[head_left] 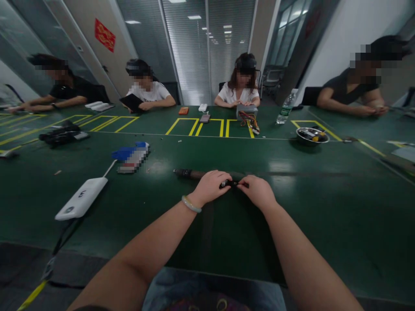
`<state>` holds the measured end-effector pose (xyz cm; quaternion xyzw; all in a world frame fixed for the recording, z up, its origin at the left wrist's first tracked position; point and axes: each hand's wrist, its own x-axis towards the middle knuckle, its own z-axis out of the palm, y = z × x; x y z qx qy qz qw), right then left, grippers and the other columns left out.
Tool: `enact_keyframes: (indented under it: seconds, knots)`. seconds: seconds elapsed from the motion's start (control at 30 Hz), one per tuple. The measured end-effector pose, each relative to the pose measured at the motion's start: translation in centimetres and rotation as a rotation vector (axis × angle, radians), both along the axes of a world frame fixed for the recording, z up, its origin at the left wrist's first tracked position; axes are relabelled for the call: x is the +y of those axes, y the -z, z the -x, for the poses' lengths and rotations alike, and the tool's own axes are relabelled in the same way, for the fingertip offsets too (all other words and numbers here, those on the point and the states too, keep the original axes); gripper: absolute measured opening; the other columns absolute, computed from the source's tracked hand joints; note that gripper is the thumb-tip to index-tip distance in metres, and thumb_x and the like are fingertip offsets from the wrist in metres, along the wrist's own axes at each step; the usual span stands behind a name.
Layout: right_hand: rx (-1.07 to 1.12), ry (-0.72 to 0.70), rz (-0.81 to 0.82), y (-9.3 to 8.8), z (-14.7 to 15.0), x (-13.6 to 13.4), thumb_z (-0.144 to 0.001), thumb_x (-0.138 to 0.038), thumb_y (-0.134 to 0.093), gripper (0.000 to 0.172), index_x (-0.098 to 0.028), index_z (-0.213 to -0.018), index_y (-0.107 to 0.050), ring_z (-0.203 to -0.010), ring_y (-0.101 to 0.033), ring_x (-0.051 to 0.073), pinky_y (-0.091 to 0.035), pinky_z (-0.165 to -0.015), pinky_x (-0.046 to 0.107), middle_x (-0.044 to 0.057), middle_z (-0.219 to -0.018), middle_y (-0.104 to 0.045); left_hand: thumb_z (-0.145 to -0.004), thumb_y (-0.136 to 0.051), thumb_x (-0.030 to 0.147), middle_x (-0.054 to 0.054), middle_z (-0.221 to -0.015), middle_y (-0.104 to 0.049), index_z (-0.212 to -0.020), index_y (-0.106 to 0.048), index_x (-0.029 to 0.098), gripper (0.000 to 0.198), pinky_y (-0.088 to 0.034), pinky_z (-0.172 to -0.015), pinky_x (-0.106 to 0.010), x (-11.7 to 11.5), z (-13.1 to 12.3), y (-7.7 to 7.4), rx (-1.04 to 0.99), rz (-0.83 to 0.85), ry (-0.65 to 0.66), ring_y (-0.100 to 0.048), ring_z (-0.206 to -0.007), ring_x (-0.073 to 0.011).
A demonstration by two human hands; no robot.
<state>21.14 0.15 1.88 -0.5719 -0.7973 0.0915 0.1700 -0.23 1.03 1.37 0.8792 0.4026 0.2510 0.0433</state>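
My left hand (210, 187) and my right hand (257, 192) meet over the green workbench (324, 207), pinching a small black part (231, 184) between their fingertips. Its exact shape is mostly hidden by my fingers. A dark brown rod-like tool (191, 174) lies on the bench, with its far end pointing left and its other end running behind my hands. A pale green bangle (191, 204) circles my left wrist.
A white power bank (81, 198) and a pixelated blue-and-white package (131, 156) lie to my left. Across the bench are a steel bowl of tools (311, 136), a water bottle (285, 108) and a wired metal box (247, 113). Several co-workers sit around the bench.
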Motion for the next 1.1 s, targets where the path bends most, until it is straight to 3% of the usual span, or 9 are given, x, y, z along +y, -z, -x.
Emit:
enact_keyframes:
  seconds: [0.23,0.5,0.7,0.87,1.1]
  knots:
    - [-0.021,-0.001,-0.005,-0.2,0.0,-0.2,-0.09,-0.032,-0.062,0.012,-0.024,-0.094,-0.07,-0.084,-0.061,0.018,-0.045,-0.075,0.027,0.002,-0.097,-0.066,-0.084,-0.061,0.025,-0.002,-0.118,-0.064,-0.106,-0.063,0.025,0.021,-0.029,-0.115,-0.046,-0.3,-0.8,0.5,-0.008,-0.061,-0.05,-0.053,-0.122,-0.0209]
    - [0.039,-0.011,-0.033,0.1,0.0,-0.1,-0.089,-0.029,-0.063,0.01,-0.024,-0.092,-0.071,-0.082,-0.061,0.017,-0.044,-0.074,0.027,0.001,-0.094,-0.066,-0.087,-0.058,0.022,-0.002,-0.111,-0.065,-0.104,-0.061,0.024,0.017,-0.038,-0.107,-0.041,-0.4,-1.5,0.3,0.005,-0.061,-0.051,-0.059,-0.106,-0.0191]
    - [0.119,0.081,-0.022,0.7,0.2,0.2,-0.086,-0.029,-0.065,0.009,-0.025,-0.091,-0.071,-0.074,-0.06,0.015,-0.041,-0.066,0.025,-0.001,-0.086,-0.067,-0.087,-0.059,0.026,-0.002,-0.107,-0.064,-0.102,-0.062,0.024,0.015,-0.043,-0.098,-0.04,-0.3,-1.6,0.1,0.02,-0.067,-0.051,-0.059,-0.101,-0.0197]
    - [0.121,0.041,-0.026,0.8,0.1,0.2,-0.085,-0.028,-0.066,0.008,-0.025,-0.089,-0.072,-0.074,-0.06,0.014,-0.041,-0.067,0.024,-0.001,-0.087,-0.067,-0.088,-0.059,0.027,-0.003,-0.104,-0.063,-0.1,-0.063,0.024,0.013,-0.046,-0.088,-0.038,-0.3,-1.7,0.1,0.036,-0.074,-0.063,-0.059,-0.097,-0.0202]
    - [0.081,0.088,-0.054,0.4,0.0,0.0,-0.084,-0.026,-0.066,0.006,-0.025,-0.085,-0.072,-0.074,-0.059,0.014,-0.039,-0.065,0.024,-0.001,-0.086,-0.066,-0.088,-0.058,0.023,-0.004,-0.113,-0.061,-0.103,-0.061,0.023,0.016,-0.037,-0.106,-0.045,-0.2,-1.9,0.2,0.101,-0.119,-0.022,-0.056,-0.107,-0.0208]
